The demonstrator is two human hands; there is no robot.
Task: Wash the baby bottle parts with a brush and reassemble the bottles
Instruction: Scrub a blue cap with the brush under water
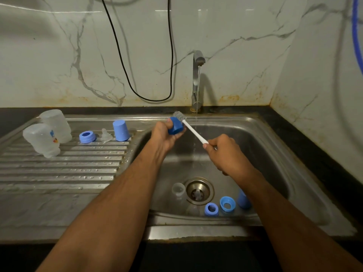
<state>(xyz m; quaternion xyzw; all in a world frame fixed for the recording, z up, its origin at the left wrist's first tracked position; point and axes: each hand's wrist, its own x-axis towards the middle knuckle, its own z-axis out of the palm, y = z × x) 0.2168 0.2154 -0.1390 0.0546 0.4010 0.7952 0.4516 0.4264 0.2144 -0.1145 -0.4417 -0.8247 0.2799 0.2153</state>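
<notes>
Blue plastic bottle cap (175, 126) gripped in left hand (164, 134); right hand (224, 152) clamps white-handled bristle brush (188, 124) at cap's 1 o'clock. Wet cap could slip into steel sink (275, 154).

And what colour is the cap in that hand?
Dark blue. The head view shows the cap held in the left hand.

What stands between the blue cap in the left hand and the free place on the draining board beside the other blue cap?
Nothing visible. The blue cap in the left hand is above the sink's left edge; the ribbed draining board right of the standing cap is bare.
</notes>
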